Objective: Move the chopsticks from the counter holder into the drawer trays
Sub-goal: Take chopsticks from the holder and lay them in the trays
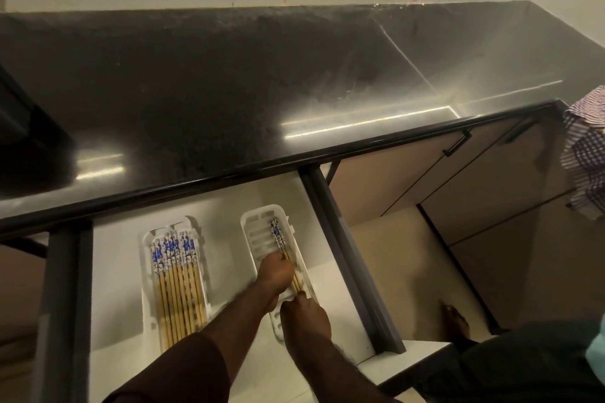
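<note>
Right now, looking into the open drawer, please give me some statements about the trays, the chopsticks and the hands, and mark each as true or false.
1. The left tray holds a row of chopsticks. True.
2. The right tray is completely full. False: only a few chopsticks lie in it.
3. Both the left hand and the right hand are at the right tray. True.
4. The drawer is closed. False: it is open.

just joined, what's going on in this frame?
A person is loading chopsticks into two white trays in an open drawer. The left tray already holds a full row. Both hands, left hand and right hand, are setting a few chopsticks into the right tray.
</note>
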Demonstrator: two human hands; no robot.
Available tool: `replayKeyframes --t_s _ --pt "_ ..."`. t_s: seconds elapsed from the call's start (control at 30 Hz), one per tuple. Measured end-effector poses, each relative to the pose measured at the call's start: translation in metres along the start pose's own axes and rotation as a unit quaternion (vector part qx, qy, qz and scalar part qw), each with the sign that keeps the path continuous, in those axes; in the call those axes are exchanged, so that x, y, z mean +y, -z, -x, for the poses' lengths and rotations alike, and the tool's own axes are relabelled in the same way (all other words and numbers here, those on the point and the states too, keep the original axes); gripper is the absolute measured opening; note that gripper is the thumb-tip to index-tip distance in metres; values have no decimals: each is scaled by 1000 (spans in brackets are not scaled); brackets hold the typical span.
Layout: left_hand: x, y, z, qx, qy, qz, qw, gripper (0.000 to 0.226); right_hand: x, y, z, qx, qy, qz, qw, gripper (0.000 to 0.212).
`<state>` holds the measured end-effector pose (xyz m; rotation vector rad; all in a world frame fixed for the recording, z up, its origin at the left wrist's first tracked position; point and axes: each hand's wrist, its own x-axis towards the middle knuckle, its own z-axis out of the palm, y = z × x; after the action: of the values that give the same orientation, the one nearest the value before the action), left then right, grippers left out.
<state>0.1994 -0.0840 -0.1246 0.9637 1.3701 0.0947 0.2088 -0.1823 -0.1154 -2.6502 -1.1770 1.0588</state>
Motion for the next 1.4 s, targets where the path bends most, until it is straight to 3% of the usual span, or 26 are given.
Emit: replayKeyframes --t_s 0.17,0.33,0.57,0.8,1.1,1.4 --pt "3 9 12 -34 -21 -43 998 31 -2 15 10 -29 19 21 999 31" --pt "10 28 38 -43 -66 -51 996 30 -2 35 22 15 46 54 997 21" --pt "30 88 115 -19 -166 -10 986 15 -23 72 58 80 111 15 990 28" --pt "29 166 194 81 -240 25 967 16 -100 92 112 152 225 -30 962 31" --pt "35 274 255 156 -303 50 939 15 -209 93 144 142 282 -124 941 33" --pt "38 375 238 131 -312 45 940 14 -311 53 136 159 266 -126 942 26"
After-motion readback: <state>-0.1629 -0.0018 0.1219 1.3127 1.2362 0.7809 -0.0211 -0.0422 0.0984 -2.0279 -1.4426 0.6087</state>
